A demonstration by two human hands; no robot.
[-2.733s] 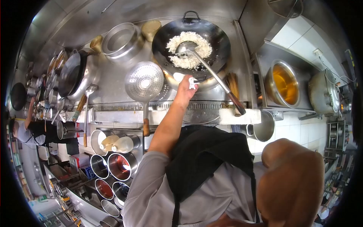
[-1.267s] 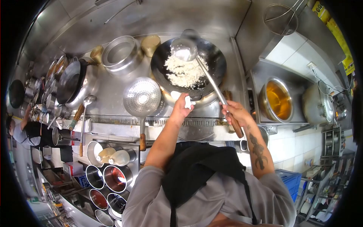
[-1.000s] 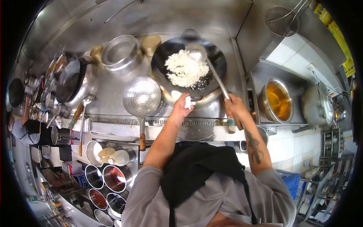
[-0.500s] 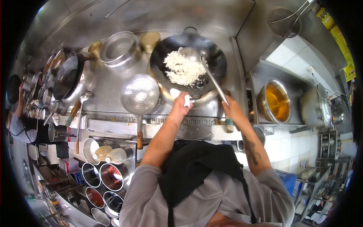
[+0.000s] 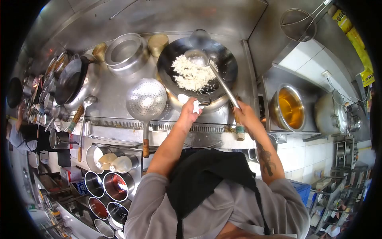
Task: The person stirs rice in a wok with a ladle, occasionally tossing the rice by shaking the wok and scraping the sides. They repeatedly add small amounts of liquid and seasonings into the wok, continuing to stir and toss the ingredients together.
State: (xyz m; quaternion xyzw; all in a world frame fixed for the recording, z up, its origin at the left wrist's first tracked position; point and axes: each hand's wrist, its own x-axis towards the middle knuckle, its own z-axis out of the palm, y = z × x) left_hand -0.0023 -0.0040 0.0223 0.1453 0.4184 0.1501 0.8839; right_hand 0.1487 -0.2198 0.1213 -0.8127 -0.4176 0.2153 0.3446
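Observation:
A black wok point(image 5: 227, 63) sits on the stove with white, rice-like grains point(image 5: 190, 75) heaped in its left half. My right hand point(image 5: 243, 113) is wrapped round the long handle of a metal ladle point(image 5: 222, 83). The ladle's bowl rests over the upper edge of the grains. At the wok's near side my left hand point(image 5: 190, 109) is closed on a white cloth point(image 5: 196, 106), against the wok's loop handle point(image 5: 206, 103). How far the fingers wrap the handle is hidden.
Left of the wok lies a perforated skimmer point(image 5: 146, 97); behind it stands a metal pot point(image 5: 125, 51). A basin of amber liquid point(image 5: 290, 107) is at right. Sauce pots point(image 5: 118, 186) stand at lower left. A co-worker's sleeve point(image 5: 18, 137) shows at far left.
The ladle's bowl has moved slightly left over the grains. My left hand stays at the wok's handle with the cloth.

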